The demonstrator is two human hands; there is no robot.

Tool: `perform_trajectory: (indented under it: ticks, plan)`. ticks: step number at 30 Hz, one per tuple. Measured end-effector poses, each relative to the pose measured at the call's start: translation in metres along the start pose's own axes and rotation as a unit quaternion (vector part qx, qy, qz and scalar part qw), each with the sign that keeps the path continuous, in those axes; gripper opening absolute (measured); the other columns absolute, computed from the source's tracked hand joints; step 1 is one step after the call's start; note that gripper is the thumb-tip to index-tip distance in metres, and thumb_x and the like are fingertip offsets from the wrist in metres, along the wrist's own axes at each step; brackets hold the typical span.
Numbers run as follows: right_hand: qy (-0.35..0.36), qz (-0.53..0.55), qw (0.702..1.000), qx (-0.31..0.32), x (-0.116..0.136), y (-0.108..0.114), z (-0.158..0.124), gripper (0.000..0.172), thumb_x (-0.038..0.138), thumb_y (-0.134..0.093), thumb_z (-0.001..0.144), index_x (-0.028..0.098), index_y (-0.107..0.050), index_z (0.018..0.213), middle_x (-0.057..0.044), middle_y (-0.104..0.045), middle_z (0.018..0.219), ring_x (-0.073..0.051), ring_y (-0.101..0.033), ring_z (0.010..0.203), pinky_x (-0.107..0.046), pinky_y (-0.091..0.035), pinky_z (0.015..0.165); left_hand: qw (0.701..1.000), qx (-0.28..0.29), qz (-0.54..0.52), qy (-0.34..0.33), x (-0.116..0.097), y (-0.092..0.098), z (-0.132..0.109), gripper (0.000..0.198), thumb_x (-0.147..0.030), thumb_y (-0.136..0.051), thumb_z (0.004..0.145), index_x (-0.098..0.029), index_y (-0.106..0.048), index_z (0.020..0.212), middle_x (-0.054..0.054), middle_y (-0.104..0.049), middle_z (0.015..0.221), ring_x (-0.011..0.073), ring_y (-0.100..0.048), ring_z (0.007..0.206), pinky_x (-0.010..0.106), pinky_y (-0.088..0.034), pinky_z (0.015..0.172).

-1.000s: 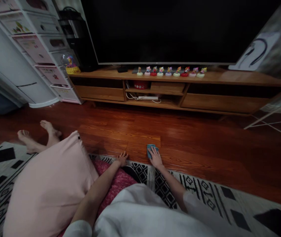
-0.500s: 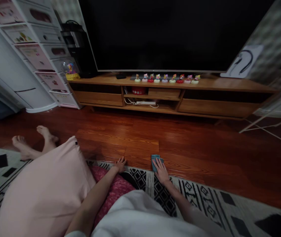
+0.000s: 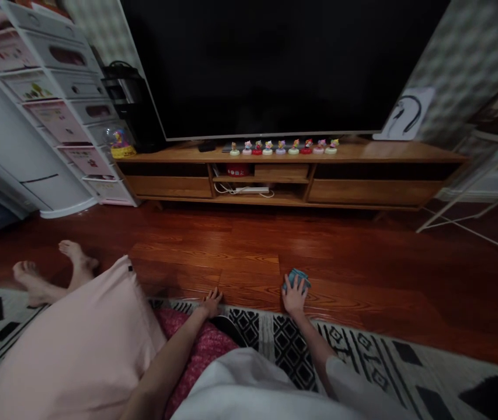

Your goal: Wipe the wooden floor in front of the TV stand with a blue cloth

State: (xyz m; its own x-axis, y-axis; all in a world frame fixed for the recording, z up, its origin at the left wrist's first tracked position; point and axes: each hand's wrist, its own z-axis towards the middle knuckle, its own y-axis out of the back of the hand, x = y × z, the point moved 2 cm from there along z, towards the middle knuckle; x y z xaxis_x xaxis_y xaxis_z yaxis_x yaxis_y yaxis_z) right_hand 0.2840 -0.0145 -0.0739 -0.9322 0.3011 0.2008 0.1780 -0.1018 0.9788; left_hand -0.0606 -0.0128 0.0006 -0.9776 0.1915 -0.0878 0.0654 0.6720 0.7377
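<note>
A folded blue cloth (image 3: 298, 279) lies on the wooden floor just beyond the rug's edge. My right hand (image 3: 294, 294) presses down on it, fingers spread over the top and gripping it against the boards. Part of the cloth is hidden under my palm. Further left, my left hand (image 3: 212, 302) rests at the edge of the rug, fingers stretched out and holding nothing. A pink cushion (image 3: 77, 344) sits beside my left forearm.
A low wooden TV stand (image 3: 257, 201) runs across the far side, with several small figurines (image 3: 280, 147) under a large television (image 3: 275, 70). A white folding-leg frame (image 3: 463, 219) stands at right. Bare feet (image 3: 76, 256) rest at left. A patterned rug (image 3: 362, 350) lies below.
My right hand has slid the cloth to the right along the floor. My left hand stays at the rug's edge. The whole view has shifted slightly.
</note>
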Motion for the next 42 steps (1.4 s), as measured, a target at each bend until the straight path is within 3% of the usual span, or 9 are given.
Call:
perform_trajectory:
  ticks: [4, 8, 11, 15, 20, 27, 32, 38, 42]
  plan:
    - [0.172, 0.019, 0.985, 0.024, 0.038, -0.012, -0.037, 0.060, 0.031, -0.043, 0.091, 0.033, -0.040, 0.151, -0.004, -0.022, 0.166, -0.031, -0.012, 0.152, -0.057, -0.014, 0.119, 1.000, -0.007, -0.002, -0.002, 0.001, -0.001, 0.000, 0.086, -0.037, -0.054, 0.085, -0.018, -0.017, 0.160, 0.014, 0.002, 0.166, 0.0339, -0.005, 0.151, 0.055, -0.019, 0.119]
    - [0.227, 0.032, 0.973, 0.009, 0.012, -0.013, -0.046, 0.049, 0.032, -0.040, 0.094, 0.031, -0.054, 0.140, -0.004, -0.035, 0.161, -0.027, -0.022, 0.150, -0.051, -0.021, 0.119, 1.000, -0.010, -0.005, -0.003, 0.001, -0.003, 0.000, 0.085, -0.038, -0.053, 0.086, -0.018, -0.017, 0.160, 0.015, -0.001, 0.166, 0.0331, -0.006, 0.151, 0.053, -0.020, 0.118]
    - [0.184, 0.035, 0.982, -0.022, -0.037, -0.007, -0.026, 0.047, 0.035, -0.034, 0.097, 0.027, -0.058, 0.136, -0.006, -0.045, 0.154, -0.027, -0.028, 0.148, -0.049, -0.027, 0.117, 1.000, -0.009, 0.000, 0.001, 0.001, -0.005, 0.002, 0.087, -0.039, -0.055, 0.085, -0.017, -0.017, 0.160, 0.016, -0.002, 0.166, 0.0330, -0.006, 0.151, 0.052, -0.021, 0.118]
    - [0.050, 0.039, 0.996, -0.066, -0.081, 0.001, 0.014, 0.061, 0.037, -0.027, 0.096, 0.019, -0.036, 0.154, -0.011, -0.040, 0.157, -0.030, -0.024, 0.149, -0.051, -0.023, 0.118, 1.000, -0.014, -0.006, -0.002, 0.002, -0.006, 0.006, 0.089, -0.045, -0.055, 0.083, -0.020, -0.017, 0.160, 0.014, -0.003, 0.167, 0.0345, -0.005, 0.151, 0.055, -0.020, 0.118]
    - [-0.068, 0.063, 0.990, -0.103, -0.047, 0.001, 0.044, 0.067, 0.035, -0.027, 0.095, 0.015, -0.021, 0.159, -0.016, -0.024, 0.164, -0.036, -0.017, 0.151, -0.060, -0.016, 0.117, 1.000, -0.011, 0.004, -0.001, 0.002, -0.007, 0.007, 0.090, -0.040, -0.053, 0.082, -0.016, -0.016, 0.160, 0.015, 0.001, 0.166, 0.0344, -0.006, 0.151, 0.054, -0.021, 0.117]
    - [0.196, 0.059, 0.979, 0.000, 0.062, -0.014, -0.001, 0.058, 0.032, -0.037, 0.097, 0.030, -0.035, 0.154, -0.004, -0.026, 0.164, -0.027, -0.019, 0.151, -0.051, -0.020, 0.120, 1.000, -0.009, -0.001, -0.002, 0.003, -0.007, 0.006, 0.091, -0.039, -0.056, 0.081, -0.016, -0.017, 0.160, 0.015, 0.002, 0.166, 0.0334, -0.004, 0.151, 0.052, -0.021, 0.118]
    - [0.360, 0.079, 0.928, 0.049, 0.042, -0.019, -0.060, 0.055, 0.034, -0.039, 0.098, 0.036, -0.035, 0.153, 0.002, -0.025, 0.165, -0.021, -0.018, 0.152, -0.044, -0.023, 0.121, 1.000, -0.016, -0.008, -0.004, 0.004, -0.009, 0.006, 0.090, -0.037, -0.055, 0.080, -0.018, -0.017, 0.160, 0.013, 0.000, 0.166, 0.0338, -0.005, 0.151, 0.054, -0.022, 0.117]
    - [0.196, 0.030, 0.980, 0.014, -0.056, -0.003, -0.015, 0.053, 0.037, -0.031, 0.100, 0.033, -0.040, 0.151, -0.001, -0.031, 0.163, -0.024, -0.024, 0.150, -0.048, -0.024, 0.120, 1.000, -0.022, -0.016, -0.005, 0.004, -0.010, 0.008, 0.090, -0.041, -0.055, 0.080, -0.021, -0.018, 0.160, 0.012, -0.003, 0.166, 0.0351, -0.005, 0.151, 0.056, -0.020, 0.118]
    - [-0.007, 0.028, 0.998, -0.063, -0.068, 0.005, 0.041, 0.059, 0.037, -0.025, 0.099, 0.025, -0.031, 0.156, -0.009, -0.028, 0.163, -0.032, -0.024, 0.149, -0.059, -0.021, 0.117, 1.000, -0.013, -0.015, -0.006, 0.004, -0.009, 0.008, 0.090, -0.044, -0.055, 0.082, -0.020, -0.017, 0.160, 0.014, -0.002, 0.167, 0.0355, -0.003, 0.151, 0.056, -0.020, 0.117]
